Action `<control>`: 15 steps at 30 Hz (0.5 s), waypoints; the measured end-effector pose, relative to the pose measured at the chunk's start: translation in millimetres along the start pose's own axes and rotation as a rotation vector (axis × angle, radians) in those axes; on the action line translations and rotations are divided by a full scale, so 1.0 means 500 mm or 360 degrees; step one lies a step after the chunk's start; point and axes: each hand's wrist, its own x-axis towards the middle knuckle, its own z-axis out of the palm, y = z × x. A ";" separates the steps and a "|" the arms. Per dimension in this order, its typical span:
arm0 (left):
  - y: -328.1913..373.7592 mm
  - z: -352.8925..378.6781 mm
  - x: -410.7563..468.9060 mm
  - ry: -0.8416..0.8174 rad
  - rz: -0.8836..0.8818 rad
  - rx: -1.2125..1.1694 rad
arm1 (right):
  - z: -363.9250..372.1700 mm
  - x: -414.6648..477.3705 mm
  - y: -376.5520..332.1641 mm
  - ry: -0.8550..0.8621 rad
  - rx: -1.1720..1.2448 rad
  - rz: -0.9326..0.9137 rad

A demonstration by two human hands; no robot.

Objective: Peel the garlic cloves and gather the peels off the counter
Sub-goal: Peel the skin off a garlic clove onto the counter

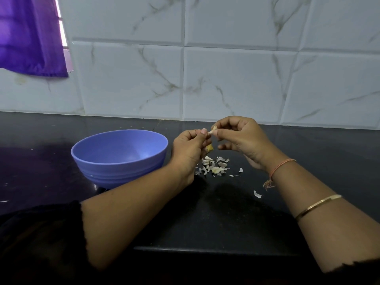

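My left hand (190,147) is closed around a garlic clove (210,148), whose yellowish end pokes out below the fingers. My right hand (240,136) pinches a strip of pale peel (213,129) between thumb and forefinger, right beside the left thumb. Both hands hover just above the black counter (226,219). Under them lies a small heap of white garlic peels (214,166). A single peel (257,194) lies nearer to me, beside my right forearm.
A blue plastic bowl (115,161) stands on the counter just left of my left hand; its inside looks bare. A marble-tiled wall (226,79) closes the back. A purple curtain (30,38) hangs at the top left. The counter's front edge (205,249) runs below my forearms.
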 end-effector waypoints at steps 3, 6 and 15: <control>-0.003 0.002 0.002 -0.0010 -0.0010 -0.0030 | 0.004 -0.001 0.000 -0.0013 0.0008 0.0034; -0.001 0.002 0.005 0.0042 -0.0061 -0.0086 | 0.004 0.002 -0.005 0.0094 0.0113 0.0069; -0.003 0.001 -0.007 -0.0019 0.0066 0.0213 | 0.002 -0.003 -0.001 0.0033 -0.0152 -0.0027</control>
